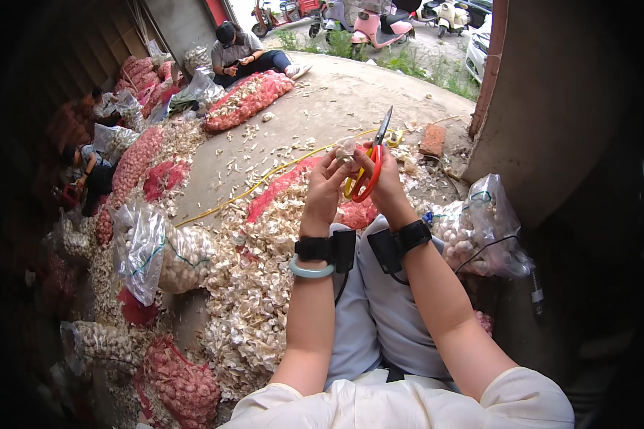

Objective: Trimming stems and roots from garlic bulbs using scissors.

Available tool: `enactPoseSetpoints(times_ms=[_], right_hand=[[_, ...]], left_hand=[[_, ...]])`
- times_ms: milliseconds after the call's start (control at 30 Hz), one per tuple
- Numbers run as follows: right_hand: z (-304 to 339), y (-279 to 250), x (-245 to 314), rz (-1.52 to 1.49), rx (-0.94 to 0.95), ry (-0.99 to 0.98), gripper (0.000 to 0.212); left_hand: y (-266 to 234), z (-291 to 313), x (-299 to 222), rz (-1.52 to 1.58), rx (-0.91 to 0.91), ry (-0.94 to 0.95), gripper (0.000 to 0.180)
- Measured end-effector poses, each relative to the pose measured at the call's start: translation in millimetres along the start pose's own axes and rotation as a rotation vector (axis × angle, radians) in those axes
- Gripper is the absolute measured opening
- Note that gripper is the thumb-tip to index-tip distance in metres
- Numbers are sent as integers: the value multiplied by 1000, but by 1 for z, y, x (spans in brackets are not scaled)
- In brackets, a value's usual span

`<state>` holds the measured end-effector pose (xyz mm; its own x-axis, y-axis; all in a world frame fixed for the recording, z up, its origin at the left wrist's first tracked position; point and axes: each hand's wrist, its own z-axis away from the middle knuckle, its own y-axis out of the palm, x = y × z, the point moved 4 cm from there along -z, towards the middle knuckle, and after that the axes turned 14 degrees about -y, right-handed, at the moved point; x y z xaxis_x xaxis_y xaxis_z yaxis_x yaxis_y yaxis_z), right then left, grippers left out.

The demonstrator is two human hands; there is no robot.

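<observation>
Out over my knees, my left hand (328, 179) has its fingers closed round a garlic bulb (345, 151). My right hand (388, 182) grips scissors (376, 161) with red and yellow handles, their dark blades pointing up and away from me. The two hands nearly meet, and the bulb sits just left of the scissors. Fingers cover part of the bulb. Below and left of my hands spreads a heap of garlic skins and trimmings (257, 300), with red net (286, 187) showing through it.
Clear bags of garlic stand left (182, 257) and right (476, 225) of me. A yellow hose (265, 175) crosses the floor beyond the heap. A brick (432, 140) lies near the doorway. Ahead, a seated person (236, 53) works by a full red net sack (249, 99).
</observation>
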<state>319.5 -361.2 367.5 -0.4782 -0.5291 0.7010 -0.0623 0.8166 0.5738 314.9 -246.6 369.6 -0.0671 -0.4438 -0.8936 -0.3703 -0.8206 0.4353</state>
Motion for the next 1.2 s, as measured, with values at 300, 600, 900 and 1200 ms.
enactPoseSetpoints(times_ms=[300,600,900,1200], right_hand=[[1,4,7,345,176,13,45],[8,7,4,677,607,-44,88],[17,14,18,1148,800,-38,94],[16,15,21,1112,726,-202,85]], left_hand=[[-26,-2,3,241,-218,113,30],[-36,-1,10,485,-259,58,39],[-33,5,-2,571,-347,258,11],[-32,8,-4,536,-375,256,24]])
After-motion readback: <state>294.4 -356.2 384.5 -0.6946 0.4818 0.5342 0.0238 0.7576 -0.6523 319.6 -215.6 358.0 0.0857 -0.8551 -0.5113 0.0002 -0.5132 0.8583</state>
